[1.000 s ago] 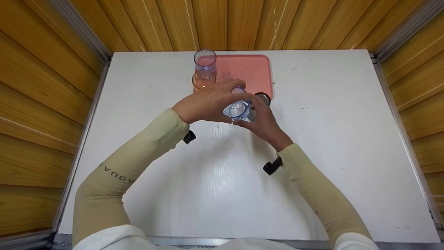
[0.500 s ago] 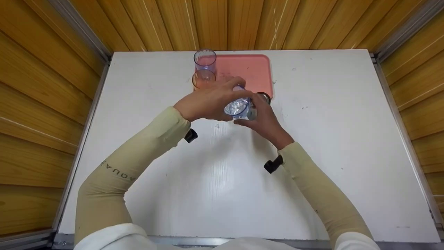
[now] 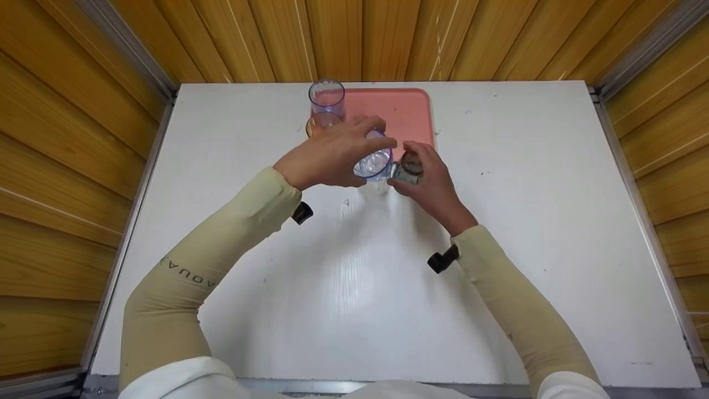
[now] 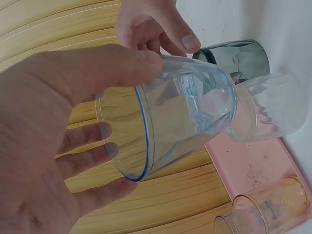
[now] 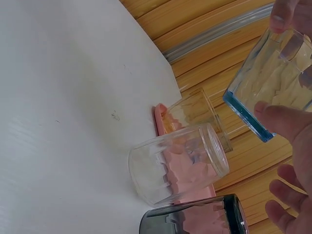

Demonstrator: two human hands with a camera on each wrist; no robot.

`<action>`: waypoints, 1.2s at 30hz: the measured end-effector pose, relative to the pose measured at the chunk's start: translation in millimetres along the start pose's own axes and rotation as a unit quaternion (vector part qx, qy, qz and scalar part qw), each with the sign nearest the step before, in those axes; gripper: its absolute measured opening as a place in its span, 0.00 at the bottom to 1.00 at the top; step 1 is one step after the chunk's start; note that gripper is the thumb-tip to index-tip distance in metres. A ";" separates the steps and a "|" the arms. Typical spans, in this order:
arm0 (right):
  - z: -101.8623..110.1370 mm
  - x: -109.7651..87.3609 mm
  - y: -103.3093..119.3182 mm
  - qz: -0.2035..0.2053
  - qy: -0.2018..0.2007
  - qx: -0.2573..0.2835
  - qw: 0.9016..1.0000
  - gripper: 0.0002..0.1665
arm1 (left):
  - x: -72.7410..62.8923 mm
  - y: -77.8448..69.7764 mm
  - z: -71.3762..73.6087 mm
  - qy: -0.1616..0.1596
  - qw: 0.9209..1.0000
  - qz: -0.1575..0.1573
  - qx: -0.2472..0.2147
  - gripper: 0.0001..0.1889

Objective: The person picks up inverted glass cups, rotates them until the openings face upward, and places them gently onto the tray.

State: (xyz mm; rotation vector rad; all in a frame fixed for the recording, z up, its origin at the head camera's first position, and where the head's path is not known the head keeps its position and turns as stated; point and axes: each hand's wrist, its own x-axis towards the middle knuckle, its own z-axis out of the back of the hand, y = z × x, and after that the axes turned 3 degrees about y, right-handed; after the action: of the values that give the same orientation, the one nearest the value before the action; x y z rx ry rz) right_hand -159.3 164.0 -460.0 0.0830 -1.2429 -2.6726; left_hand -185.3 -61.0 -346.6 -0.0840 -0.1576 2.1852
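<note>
My left hand (image 3: pixel 335 154) holds a clear blue-rimmed cup (image 3: pixel 375 160) off the table. In the left wrist view, the thumb lies along one side of this cup (image 4: pixel 185 107) and fingers show on the other. Beneath it stands a colourless cup (image 4: pixel 275 107), largely hidden in the head view. My right hand (image 3: pixel 437 188) is spread over the smoky grey cup (image 3: pixel 411 165), thumb and fingers apart. The right wrist view has the grey cup (image 5: pixel 190 219) below the loosely bent fingers (image 5: pixel 285 195), with a gap between them.
A pink tray (image 3: pixel 404 111) lies at the back of the white table (image 3: pixel 526 194). At its left side stand a purple-tinted cup (image 3: pixel 327 97) and an orange cup (image 3: pixel 318 127), partly behind my left hand. Wooden panels (image 3: pixel 360 39) enclose the table.
My right hand has left the blue-rimmed cup and shifted right, over the grey cup. My left hand has moved the blue-rimmed cup slightly toward the back, uncovering part of the colourless cup.
</note>
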 end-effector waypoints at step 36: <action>1.6 19.2 -33.7 -0.082 0.020 -0.056 0.995 0.42 | 16.0 15.1 4.7 0.028 0.997 0.061 -0.026 0.38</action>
State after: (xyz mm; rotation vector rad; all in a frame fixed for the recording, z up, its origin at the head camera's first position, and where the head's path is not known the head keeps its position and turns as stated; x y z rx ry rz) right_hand -183.4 182.6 -484.1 0.2300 -1.1160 -2.8593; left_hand -207.3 -57.0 -344.1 -0.1885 -0.1815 2.2990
